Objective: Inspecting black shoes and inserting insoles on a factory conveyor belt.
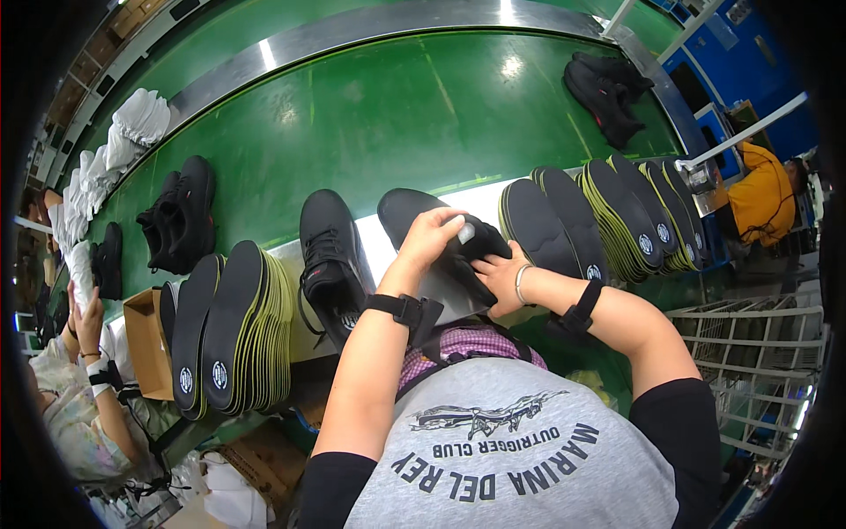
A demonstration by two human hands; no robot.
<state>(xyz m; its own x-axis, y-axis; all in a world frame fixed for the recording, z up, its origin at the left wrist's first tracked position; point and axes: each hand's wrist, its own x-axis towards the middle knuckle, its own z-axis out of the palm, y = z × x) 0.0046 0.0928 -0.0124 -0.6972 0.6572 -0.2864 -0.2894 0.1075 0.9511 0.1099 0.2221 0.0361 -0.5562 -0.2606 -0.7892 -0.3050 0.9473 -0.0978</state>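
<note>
Black low-top shoe (pixel 471 251) sits at the near edge of the green conveyor belt (pixel 397 115), and we have both hands on it. Our left hand (pixel 429 236) curls over the top, fingers closed on a small pale piece at the opening; our right hand (pixel 500 278) cups the sole from below. We judge it light, with a soft upper and a stiffer sole, so hold it by the sole. 1 more black shoe (pixel 330 260) stands just beside it, left, with stacked black insoles (pixel 233 331) on either side.
</note>
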